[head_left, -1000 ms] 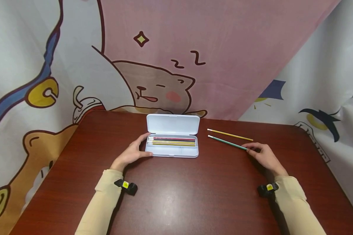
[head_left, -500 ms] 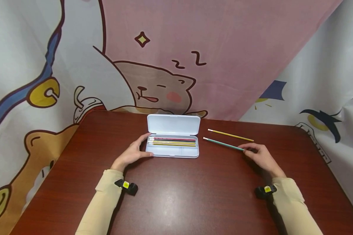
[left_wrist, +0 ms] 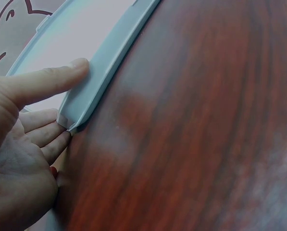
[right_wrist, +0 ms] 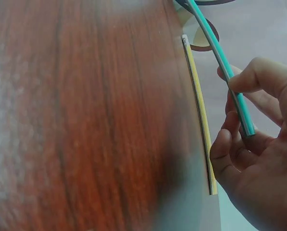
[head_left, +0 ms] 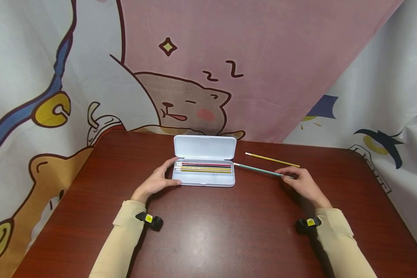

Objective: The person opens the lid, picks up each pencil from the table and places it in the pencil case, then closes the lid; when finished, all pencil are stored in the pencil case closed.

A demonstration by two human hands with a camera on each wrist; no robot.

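Observation:
A white pencil case (head_left: 204,178) lies open on the brown table (head_left: 208,231), with several pencils (head_left: 203,167) in its far tray. My left hand (head_left: 156,180) holds the case's left end (left_wrist: 93,77), thumb on the front rim and fingers behind it. My right hand (head_left: 298,180) pinches a green pencil (head_left: 258,170) near one end (right_wrist: 220,53); the pencil is lifted off the table and its other end reaches the case's right edge. A yellow pencil (head_left: 272,159) lies on the table beyond it (right_wrist: 199,106).
A cartoon-printed fabric backdrop (head_left: 208,69) hangs close behind and around the table. The table's far edge runs just behind the raised case lid (head_left: 205,147). Black wrist cameras (head_left: 149,221) sit on both sleeves.
My right hand has carried the green pencil leftward, so its far end now reaches the case's right edge. The left hand and the case have stayed still.

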